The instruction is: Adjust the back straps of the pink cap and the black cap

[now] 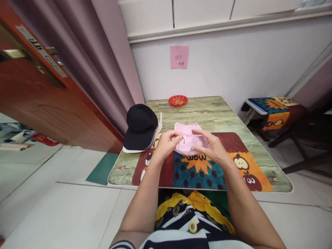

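Observation:
A pink cap point(190, 142) is between my hands over the patterned mat point(160, 169), its brim pointing away from me. My left hand point(168, 142) pinches the cap's left edge, thumb and fingers pressed together near a small metal buckle. My right hand point(212, 147) is curved around the cap's right side, with thumb and fingertips on the pink fabric. A black cap point(141, 126) rests at the table's left edge, on top of a white one point(159, 126).
A red scalloped dish point(178, 100) stands at the back of the wood-patterned table point(207, 112). A pink note point(179, 57) is stuck to the wall. On the left is a wooden door point(59, 114) beside a curtain; at the right, a stool point(277, 110) with a patterned cover.

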The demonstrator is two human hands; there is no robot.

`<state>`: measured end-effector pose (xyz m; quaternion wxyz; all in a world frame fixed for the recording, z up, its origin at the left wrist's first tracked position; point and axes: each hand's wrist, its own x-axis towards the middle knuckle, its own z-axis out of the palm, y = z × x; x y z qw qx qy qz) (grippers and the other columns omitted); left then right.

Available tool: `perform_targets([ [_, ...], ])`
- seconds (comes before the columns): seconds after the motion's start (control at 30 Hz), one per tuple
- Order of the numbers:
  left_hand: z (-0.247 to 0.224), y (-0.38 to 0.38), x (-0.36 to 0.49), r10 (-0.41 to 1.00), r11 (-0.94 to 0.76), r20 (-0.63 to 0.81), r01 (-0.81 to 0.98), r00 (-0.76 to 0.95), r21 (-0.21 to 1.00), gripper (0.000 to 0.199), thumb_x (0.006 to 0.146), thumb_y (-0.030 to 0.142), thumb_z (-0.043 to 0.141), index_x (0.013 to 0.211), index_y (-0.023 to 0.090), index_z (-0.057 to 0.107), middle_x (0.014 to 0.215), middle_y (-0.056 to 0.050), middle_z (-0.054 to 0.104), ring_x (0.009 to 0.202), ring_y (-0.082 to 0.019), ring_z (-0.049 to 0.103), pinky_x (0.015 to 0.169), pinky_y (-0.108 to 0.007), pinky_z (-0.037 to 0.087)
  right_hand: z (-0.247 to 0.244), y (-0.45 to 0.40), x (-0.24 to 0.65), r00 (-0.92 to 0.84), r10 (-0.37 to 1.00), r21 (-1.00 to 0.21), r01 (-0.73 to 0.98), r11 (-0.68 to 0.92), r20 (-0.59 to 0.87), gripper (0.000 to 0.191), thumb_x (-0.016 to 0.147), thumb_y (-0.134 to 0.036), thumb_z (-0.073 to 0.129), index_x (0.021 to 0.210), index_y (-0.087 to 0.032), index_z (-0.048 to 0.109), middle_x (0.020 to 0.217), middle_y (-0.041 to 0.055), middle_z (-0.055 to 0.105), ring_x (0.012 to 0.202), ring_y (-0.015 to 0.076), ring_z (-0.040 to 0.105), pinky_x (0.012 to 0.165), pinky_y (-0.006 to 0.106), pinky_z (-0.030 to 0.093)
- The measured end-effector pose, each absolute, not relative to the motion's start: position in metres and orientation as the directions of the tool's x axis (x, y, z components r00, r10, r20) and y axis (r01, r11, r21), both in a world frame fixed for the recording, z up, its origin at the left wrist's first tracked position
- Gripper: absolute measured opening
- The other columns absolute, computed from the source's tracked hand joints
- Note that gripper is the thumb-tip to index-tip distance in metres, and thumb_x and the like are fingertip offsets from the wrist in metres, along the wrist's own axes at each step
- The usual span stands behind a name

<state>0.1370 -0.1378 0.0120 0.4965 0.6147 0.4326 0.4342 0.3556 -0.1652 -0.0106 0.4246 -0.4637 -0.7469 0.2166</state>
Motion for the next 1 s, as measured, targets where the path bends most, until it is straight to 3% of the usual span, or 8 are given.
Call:
perform_targets([
  [0.13, 0.014, -0.140, 0.131, 0.961, -0.096, 0.052, 0.151, 0.273, 0.984, 0.029, 0.079, 0.042, 0.072, 0.074, 0.015, 0.062, 0.051, 0.005, 0.053, 0.041, -0.006, 0.044, 0.041, -0.017, 0.033, -0.024, -0.163, 0.383, -0.253, 0.909, -0.583, 0.702, 0.409, 0.332, 0.082, 0.068, -0.053, 0.084, 0.141, -0.027, 0.056, 0.146, 0.0131, 0.056, 0.135, 0.0365, 0.051, 0.111, 0.056, 0.039],
  [0.2, 0.014, -0.140, 0.130, 0.956, -0.085, 0.039, 0.146, 0.290, 0.986, 0.030, 0.080, 0.043, 0.072, 0.075, 0.016, 0.060, 0.048, 0.006, 0.050, 0.037, -0.005, 0.040, 0.039, -0.017, 0.030, -0.033, -0.159, 0.385, -0.220, 0.918, -0.525, 0.766, 0.372, 0.329, 0.070, 0.072, -0.048, 0.081, 0.135, -0.028, 0.059, 0.144, 0.0124, 0.058, 0.133, 0.0363, 0.053, 0.109, 0.058, 0.039],
  [0.37, 0.015, -0.126, 0.138, 0.953, -0.122, 0.087, 0.103, 0.291, 0.987, 0.027, 0.079, 0.042, 0.073, 0.080, 0.017, 0.061, 0.050, 0.005, 0.053, 0.036, -0.007, 0.044, 0.036, -0.017, 0.031, -0.053, -0.143, 0.370, 0.009, 0.892, -0.530, 0.807, 0.260, 0.452, 0.029, 0.081, -0.035, 0.070, 0.108, -0.025, 0.067, 0.122, 0.0092, 0.068, 0.110, 0.0306, 0.064, 0.093, 0.047, 0.049],
  [0.53, 0.027, -0.111, 0.152, 0.957, -0.227, 0.215, 0.044, 0.194, 0.973, 0.023, 0.077, 0.037, 0.075, 0.078, 0.017, 0.063, 0.052, 0.004, 0.055, 0.041, -0.008, 0.048, 0.040, -0.018, 0.037, -0.040, -0.140, 0.365, 0.085, 0.831, -0.521, 0.812, 0.262, 0.550, 0.048, 0.078, -0.039, 0.073, 0.122, -0.022, 0.064, 0.132, 0.0150, 0.063, 0.125, 0.0363, 0.056, 0.107, 0.057, 0.038],
  [0.63, 0.027, -0.119, 0.155, 0.960, -0.167, 0.159, 0.017, 0.230, 0.986, 0.024, 0.078, 0.037, 0.075, 0.077, 0.016, 0.064, 0.051, 0.005, 0.054, 0.040, -0.007, 0.046, 0.040, -0.017, 0.035, -0.015, -0.152, 0.360, -0.023, 0.836, -0.600, 0.685, 0.413, 0.549, 0.051, 0.082, -0.037, 0.069, 0.131, -0.024, 0.061, 0.136, 0.0117, 0.062, 0.128, 0.0319, 0.056, 0.107, 0.051, 0.043],
  [0.77, 0.021, -0.132, 0.156, 0.964, -0.107, 0.108, -0.020, 0.242, 0.994, 0.030, 0.077, 0.042, 0.076, 0.079, 0.016, 0.062, 0.049, 0.005, 0.053, 0.037, -0.007, 0.044, 0.037, -0.017, 0.032, 0.009, -0.165, 0.337, -0.032, 0.797, -0.637, 0.582, 0.506, 0.604, 0.024, 0.091, -0.030, 0.060, 0.111, -0.026, 0.071, 0.118, 0.0068, 0.071, 0.104, 0.0240, 0.068, 0.094, 0.039, 0.053],
  [0.87, 0.021, -0.136, 0.155, 0.963, -0.098, 0.107, -0.048, 0.249, 0.994, 0.033, 0.079, 0.046, 0.076, 0.081, 0.016, 0.062, 0.049, 0.005, 0.054, 0.035, -0.006, 0.044, 0.036, -0.017, 0.031, 0.011, -0.167, 0.318, -0.061, 0.793, -0.636, 0.561, 0.529, 0.606, 0.019, 0.093, -0.028, 0.058, 0.105, -0.025, 0.072, 0.108, 0.0059, 0.072, 0.078, 0.0186, 0.068, 0.074, 0.033, 0.056],
  [1.0, 0.022, -0.137, 0.154, 0.963, -0.010, 0.046, -0.135, 0.265, 0.991, 0.043, 0.083, 0.058, 0.067, 0.086, 0.015, 0.062, 0.051, 0.003, 0.056, 0.036, -0.007, 0.046, 0.035, -0.017, 0.032, 0.007, -0.168, 0.308, -0.068, 0.795, -0.627, 0.575, 0.525, 0.603, 0.023, 0.094, -0.027, 0.056, 0.111, -0.026, 0.071, 0.106, 0.0054, 0.072, 0.079, 0.0195, 0.067, 0.076, 0.033, 0.056],
])
